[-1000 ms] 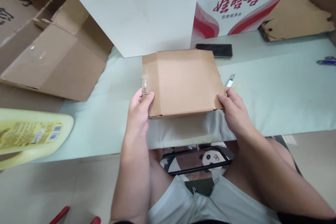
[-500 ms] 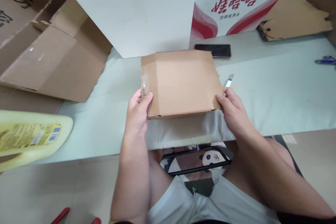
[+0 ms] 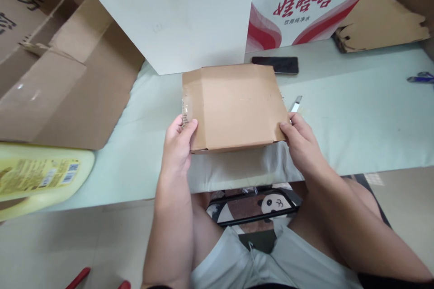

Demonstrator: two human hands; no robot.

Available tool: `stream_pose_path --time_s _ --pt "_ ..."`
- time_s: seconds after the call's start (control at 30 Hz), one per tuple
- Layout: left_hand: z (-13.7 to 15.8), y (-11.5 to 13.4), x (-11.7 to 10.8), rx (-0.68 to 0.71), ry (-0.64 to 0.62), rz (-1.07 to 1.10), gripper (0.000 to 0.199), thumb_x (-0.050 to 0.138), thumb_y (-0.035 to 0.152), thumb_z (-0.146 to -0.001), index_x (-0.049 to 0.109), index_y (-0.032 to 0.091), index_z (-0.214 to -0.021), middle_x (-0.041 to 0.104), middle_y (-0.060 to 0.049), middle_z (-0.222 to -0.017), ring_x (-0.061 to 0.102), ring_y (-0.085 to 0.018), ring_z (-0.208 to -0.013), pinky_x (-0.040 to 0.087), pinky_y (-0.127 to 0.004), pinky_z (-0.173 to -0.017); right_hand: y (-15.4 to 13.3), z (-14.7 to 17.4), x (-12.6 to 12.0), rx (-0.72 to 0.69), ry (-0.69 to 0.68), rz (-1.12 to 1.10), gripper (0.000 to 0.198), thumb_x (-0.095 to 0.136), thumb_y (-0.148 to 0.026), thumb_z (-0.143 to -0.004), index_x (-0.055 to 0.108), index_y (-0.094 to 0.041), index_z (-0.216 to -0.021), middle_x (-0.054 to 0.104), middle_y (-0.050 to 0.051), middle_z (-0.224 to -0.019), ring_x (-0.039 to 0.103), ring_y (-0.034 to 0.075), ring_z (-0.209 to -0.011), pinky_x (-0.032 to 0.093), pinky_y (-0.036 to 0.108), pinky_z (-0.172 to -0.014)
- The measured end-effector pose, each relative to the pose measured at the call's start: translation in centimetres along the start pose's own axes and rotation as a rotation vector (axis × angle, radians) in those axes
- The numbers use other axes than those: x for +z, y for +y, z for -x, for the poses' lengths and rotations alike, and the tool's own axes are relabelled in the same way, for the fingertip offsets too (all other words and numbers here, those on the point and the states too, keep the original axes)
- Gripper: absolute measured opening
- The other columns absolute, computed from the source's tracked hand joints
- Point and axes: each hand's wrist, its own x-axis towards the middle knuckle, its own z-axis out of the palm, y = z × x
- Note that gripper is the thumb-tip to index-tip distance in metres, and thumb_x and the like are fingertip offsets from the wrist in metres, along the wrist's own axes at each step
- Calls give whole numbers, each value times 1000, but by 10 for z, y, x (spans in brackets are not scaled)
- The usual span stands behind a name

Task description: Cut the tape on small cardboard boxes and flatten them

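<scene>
Between my two hands is a brown cardboard box (image 3: 239, 104), with a flap at its left side and another at its right. My left hand (image 3: 179, 142) is closed on the left flap's near corner, thumb on top, next to a strip of clear tape. At the right flap's near corner my right hand (image 3: 301, 137) pinches the cardboard, its thumb also on top. A utility knife (image 3: 296, 104) with its blade out lies just beyond my right hand, partly hidden by it. The fingers under the cardboard are hidden.
A phone (image 3: 276, 65) lies behind the box, before white cartons (image 3: 200, 18). On the left stand a large cardboard box (image 3: 77, 86) and a yellow bottle (image 3: 47, 174). Torn cardboard (image 3: 383, 22) and a blue-handled tool (image 3: 420, 78) are at the right of the cloth-covered table (image 3: 366, 113).
The large cardboard box at the left has shifted, its near flap now lower and closer to the yellow bottle. My hands and the box they hold have stayed in place.
</scene>
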Motion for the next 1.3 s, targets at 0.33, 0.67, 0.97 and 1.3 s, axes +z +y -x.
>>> stream_pose_path --time_s 0.33,0.67,0.97,1.3 --pt "-1 1 -1 -1 -11 -16 30 80 35 -72 69 20 -94 78 -6 -90 76 -26 -91 63 -36 -79 -2 0 1 -1 5 29 21 58 -45 -82 53 -25 -85 60 3 -86 58 23 -87 49 39 -78" --pt "-1 1 0 1 -6 -50 29 79 37 -72 67 20 -94 77 -4 -86 75 -22 -86 61 -32 -74 -3 0 2 25 18 18 24 61 -46 -78 55 -25 -86 60 3 -86 55 22 -85 46 38 -78" --pt "0 1 0 -4 -5 -43 26 78 35 -73 68 21 -93 77 -5 -88 76 -24 -89 62 -34 -77 -2 1 1 16 -3 7 20 60 -43 -81 53 -25 -84 60 2 -84 56 21 -83 46 37 -76" --pt "-1 0 0 0 13 -25 28 79 34 -72 70 20 -93 79 -6 -90 76 -24 -90 61 -31 -74 -4 1 2 6 14 38 21 59 -46 -81 54 -26 -84 61 3 -85 56 22 -86 48 38 -78"
